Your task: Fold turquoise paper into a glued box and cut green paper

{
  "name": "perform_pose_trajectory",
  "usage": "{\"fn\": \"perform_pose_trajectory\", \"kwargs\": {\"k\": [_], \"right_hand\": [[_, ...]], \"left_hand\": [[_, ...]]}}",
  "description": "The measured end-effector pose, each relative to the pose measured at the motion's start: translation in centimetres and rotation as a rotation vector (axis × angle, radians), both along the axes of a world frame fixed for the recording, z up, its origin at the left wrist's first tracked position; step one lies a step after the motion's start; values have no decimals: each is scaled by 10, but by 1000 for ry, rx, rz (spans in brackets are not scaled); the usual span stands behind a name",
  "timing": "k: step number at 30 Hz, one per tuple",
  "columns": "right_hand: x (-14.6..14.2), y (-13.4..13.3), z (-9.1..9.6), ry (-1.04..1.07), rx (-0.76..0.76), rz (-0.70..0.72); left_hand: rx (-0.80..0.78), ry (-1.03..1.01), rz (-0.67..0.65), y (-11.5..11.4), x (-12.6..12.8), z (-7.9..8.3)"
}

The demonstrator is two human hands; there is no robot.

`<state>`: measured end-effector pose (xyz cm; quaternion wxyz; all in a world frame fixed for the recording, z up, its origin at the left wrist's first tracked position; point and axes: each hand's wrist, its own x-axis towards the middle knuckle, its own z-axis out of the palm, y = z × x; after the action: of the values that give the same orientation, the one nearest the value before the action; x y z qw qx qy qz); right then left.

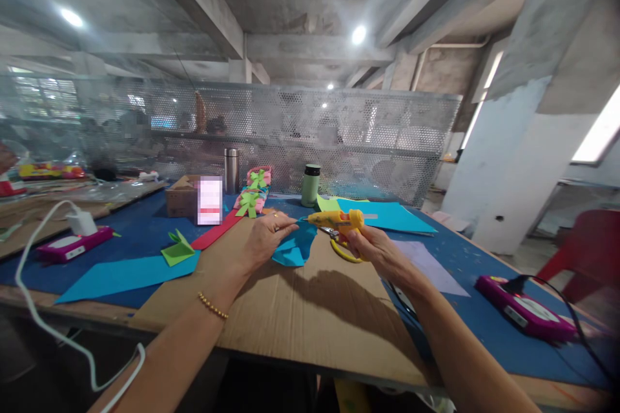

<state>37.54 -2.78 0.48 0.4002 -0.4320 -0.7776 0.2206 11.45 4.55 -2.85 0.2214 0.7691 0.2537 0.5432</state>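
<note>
My right hand (371, 244) is wrapped round a yellow hot glue gun (334, 220), whose nozzle points left. Its tip meets the upper edge of a folded piece of blue paper (294, 248). With closed fingers, my left hand (268, 237) pinches that blue paper at its top. Both hands are above a sheet of brown cardboard (310, 316). Just behind the glue gun lie scissors with yellow handles (346, 253), partly covered by it.
Blue sheets (387, 213) and a lilac sheet (429, 264) lie right. A green flask (310, 186), a steel flask (232, 169) and a cardboard box (181, 197) stand behind. Purple power strips (526, 310) sit at both sides; a blue strip (126, 274) lies left.
</note>
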Motion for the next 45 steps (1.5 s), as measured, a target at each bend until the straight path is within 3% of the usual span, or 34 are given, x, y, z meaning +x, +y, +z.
{"fn": "perform_pose_trajectory", "kwargs": {"k": [33,45], "right_hand": [[-3,-4,3,24,-18,-24],[-3,-6,9,70,13,-53]], "left_hand": [[31,-10,6,2,0,-2],[-68,-35,45,-6,1,3]]}}
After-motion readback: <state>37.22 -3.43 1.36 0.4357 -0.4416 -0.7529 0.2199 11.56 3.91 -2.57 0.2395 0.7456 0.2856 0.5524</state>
